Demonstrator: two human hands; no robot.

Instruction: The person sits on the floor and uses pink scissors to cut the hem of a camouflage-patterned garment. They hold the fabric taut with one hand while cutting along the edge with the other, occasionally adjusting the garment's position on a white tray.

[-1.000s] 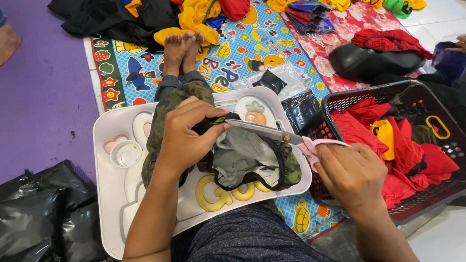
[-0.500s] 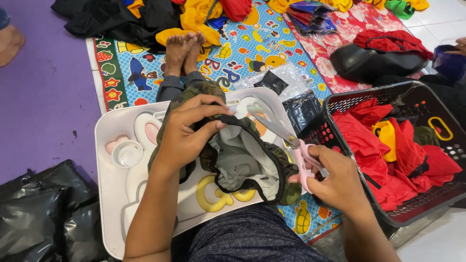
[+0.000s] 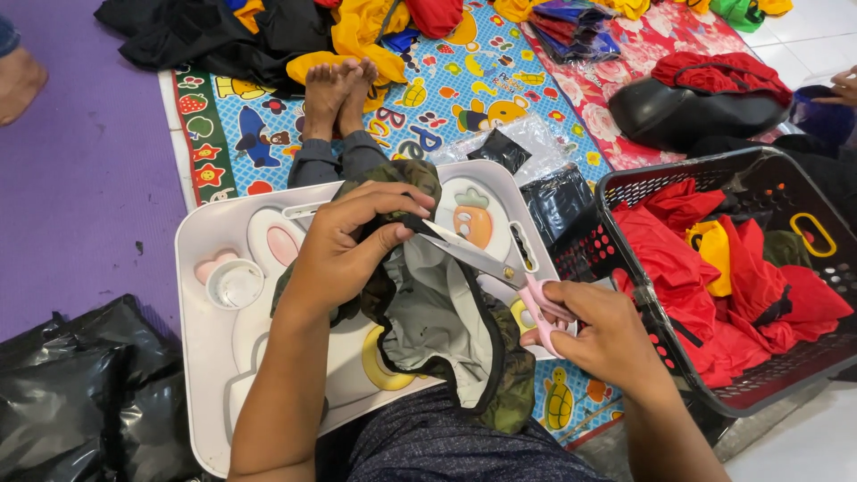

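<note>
My left hand pinches the upper edge of a camouflage garment with a grey lining, which lies over a white lap tray. My right hand grips pink-handled scissors. Their metal blades point up-left and meet the cloth right by my left fingertips. The garment drapes off the tray's near edge onto my lap.
A black basket of red and yellow clothes stands at the right. Black plastic bags lie at the lower left. My bare feet rest on a patterned play mat with piled clothes beyond. Another person's foot is at the far left.
My right hand has moved the scissors up and left, so the blades now reach the cloth at my left fingertips. The garment has been pulled more open, showing its grey lining.
</note>
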